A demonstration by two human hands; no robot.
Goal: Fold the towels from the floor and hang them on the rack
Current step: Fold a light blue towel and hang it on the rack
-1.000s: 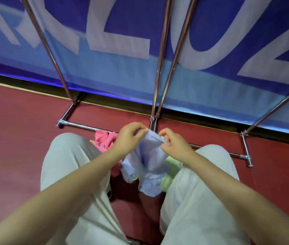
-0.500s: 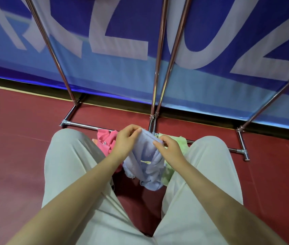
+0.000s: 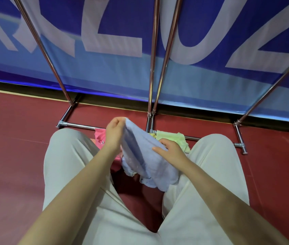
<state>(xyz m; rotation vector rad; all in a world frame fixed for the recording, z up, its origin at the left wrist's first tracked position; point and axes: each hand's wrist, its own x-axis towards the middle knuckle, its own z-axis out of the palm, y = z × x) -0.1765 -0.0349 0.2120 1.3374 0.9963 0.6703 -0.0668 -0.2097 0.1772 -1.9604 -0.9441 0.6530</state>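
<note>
Red floor (image 3: 16, 138) runs up to a blue banner (image 3: 104, 82) behind the metal rack (image 3: 150, 68). Between the knees, the left hand (image 3: 114, 134) pinches the blue towel (image 3: 145, 156) by its top edge — cloth hangs below — while the right hand (image 3: 171, 151) grips its side. Pink towel (image 3: 100, 137) and green towel (image 3: 172, 137) lie beyond.

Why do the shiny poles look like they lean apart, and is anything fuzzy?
Head view: the wide lens splays the rack poles outward; the banner letters look smeared; the blue towel and both hands, left and right, are fairly sharp; bright streaks glint on the poles.
</note>
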